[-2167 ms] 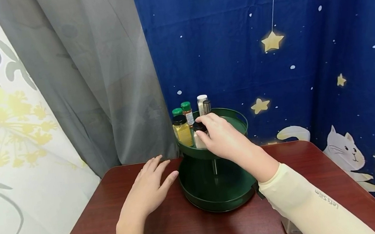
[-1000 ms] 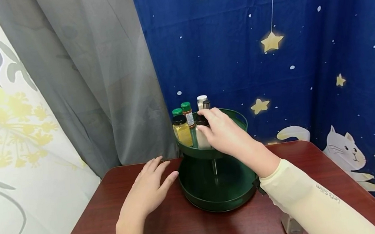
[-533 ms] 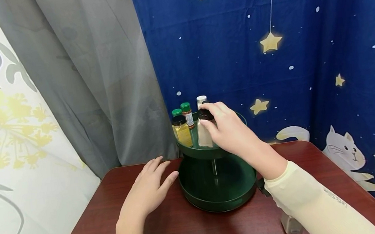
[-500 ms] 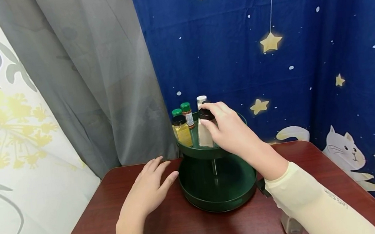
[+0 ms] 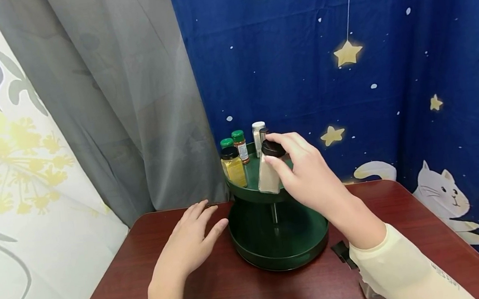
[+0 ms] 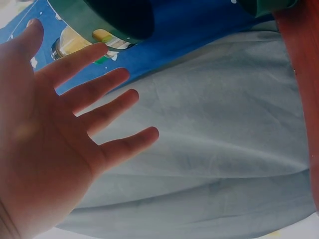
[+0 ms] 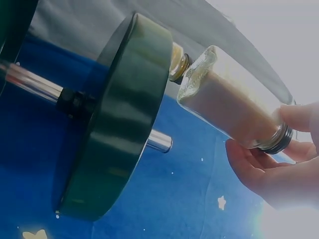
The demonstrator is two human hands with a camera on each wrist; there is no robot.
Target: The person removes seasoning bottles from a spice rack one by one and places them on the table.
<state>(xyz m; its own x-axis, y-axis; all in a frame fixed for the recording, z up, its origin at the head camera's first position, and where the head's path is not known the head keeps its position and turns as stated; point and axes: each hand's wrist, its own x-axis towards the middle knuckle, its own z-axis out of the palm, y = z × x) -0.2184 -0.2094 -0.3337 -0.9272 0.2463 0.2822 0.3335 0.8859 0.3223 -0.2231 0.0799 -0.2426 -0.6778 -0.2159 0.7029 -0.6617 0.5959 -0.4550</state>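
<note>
My right hand (image 5: pixel 307 172) grips a square glass spice jar (image 5: pixel 268 173) by its black lid. Pale powder fills much of the jar, which leans and overlaps the front rim of the green two-tier turntable rack (image 5: pixel 254 195) in the head view. Seen from the right wrist, the jar (image 7: pixel 229 99) is lifted off the upper tier (image 7: pixel 119 114), thumb and fingers around its lid end. To the left of the rack, my left hand (image 5: pixel 187 242) is held with fingers spread and holds nothing; the left wrist view shows its bare palm (image 6: pixel 50 129).
On the upper tier stand a yellow jar with black lid (image 5: pixel 233 169), a red-brown bottle with green cap (image 5: pixel 241 148), a white-capped bottle (image 5: pixel 258 136) and others. Another square jar (image 5: pixel 369 291) is on the red-brown table (image 5: pixel 217 289), partly behind the right sleeve. Curtains hang behind.
My right hand has raised the jar of pale powder from the upper tier and drawn it right and nearer, tilting it. The left hand has stayed in place.
</note>
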